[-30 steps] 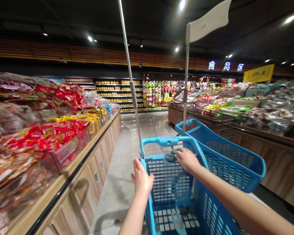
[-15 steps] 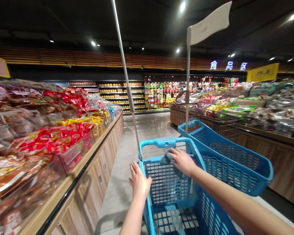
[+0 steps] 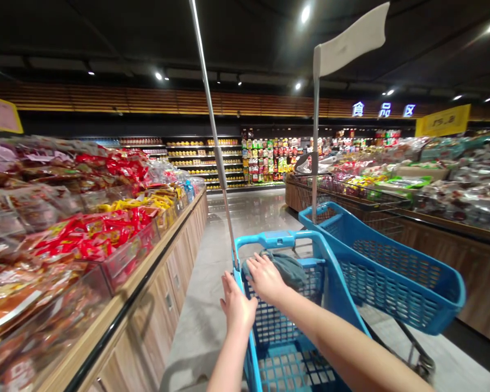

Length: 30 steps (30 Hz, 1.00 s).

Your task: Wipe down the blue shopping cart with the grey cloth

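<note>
A blue plastic shopping cart [image 3: 286,237] with lattice walls stands right in front of me. My left hand [image 3: 237,306] straddles its left rim, thumb on the inner side and fingers on the outer side. My right hand [image 3: 266,279] presses a grey-blue cloth [image 3: 288,268] against the upper edge of the cart's far lattice panel, near the left corner. The fingers lie over the cloth, and part of it trails to the right. From the cart's left corner rises a thin metal pole [image 3: 212,120].
A second blue cart [image 3: 404,267], with a pole carrying a pale flag [image 3: 353,41], stands close on the right. Wood-sided bins of packaged food [image 3: 102,234] line the left; more bins [image 3: 457,185] run along the right. Stocked shelves [image 3: 206,160] are at the back.
My right hand has slid left along the panel's top edge, and the cloth now lies spread across it. My left hand stays on the left rim.
</note>
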### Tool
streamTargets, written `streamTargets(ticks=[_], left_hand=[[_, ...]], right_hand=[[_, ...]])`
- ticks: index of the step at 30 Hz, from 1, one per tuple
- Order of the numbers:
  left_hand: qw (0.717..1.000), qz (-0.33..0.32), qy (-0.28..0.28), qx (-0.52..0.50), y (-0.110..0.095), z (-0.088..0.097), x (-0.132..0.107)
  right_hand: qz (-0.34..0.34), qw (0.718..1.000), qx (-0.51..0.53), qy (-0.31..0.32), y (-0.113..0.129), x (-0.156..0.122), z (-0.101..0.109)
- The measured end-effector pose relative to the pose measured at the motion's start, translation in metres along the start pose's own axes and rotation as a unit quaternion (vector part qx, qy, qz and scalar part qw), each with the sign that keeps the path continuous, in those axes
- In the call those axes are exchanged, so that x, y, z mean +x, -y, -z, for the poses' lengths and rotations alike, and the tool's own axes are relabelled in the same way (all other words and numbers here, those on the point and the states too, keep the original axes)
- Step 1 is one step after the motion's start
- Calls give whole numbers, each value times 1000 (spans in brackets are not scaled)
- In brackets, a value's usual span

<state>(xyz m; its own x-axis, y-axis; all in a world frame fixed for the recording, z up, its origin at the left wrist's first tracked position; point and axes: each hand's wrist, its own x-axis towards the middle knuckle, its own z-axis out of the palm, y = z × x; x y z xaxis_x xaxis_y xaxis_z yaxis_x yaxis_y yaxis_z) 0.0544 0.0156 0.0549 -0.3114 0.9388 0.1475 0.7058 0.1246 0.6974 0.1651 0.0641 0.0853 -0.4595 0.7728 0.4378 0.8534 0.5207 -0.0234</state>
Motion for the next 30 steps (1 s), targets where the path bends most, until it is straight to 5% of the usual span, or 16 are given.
streamTargets(ticks=[4, 12, 16, 23, 26, 30], left_hand=[[1000, 3, -8, 17, 9, 9, 2], [1000, 13, -1, 5, 10, 12, 4], [1000, 2, -7, -8, 6, 1, 8], [1000, 1, 2, -9, 8, -2, 13], [1000, 6, -1, 2, 10, 6, 13], [1000, 14, -3, 15, 12, 12, 15]], right_hand=[[57, 998, -2, 10, -7, -5, 2], [-35, 996, -82, 7, -106, -61, 20], [-71, 995, -70, 15, -85, -51, 15], [21, 1000, -15, 11, -1, 9, -5], [75, 997, -14, 31, -6, 11, -4], [73, 996, -50, 12, -56, -18, 4]])
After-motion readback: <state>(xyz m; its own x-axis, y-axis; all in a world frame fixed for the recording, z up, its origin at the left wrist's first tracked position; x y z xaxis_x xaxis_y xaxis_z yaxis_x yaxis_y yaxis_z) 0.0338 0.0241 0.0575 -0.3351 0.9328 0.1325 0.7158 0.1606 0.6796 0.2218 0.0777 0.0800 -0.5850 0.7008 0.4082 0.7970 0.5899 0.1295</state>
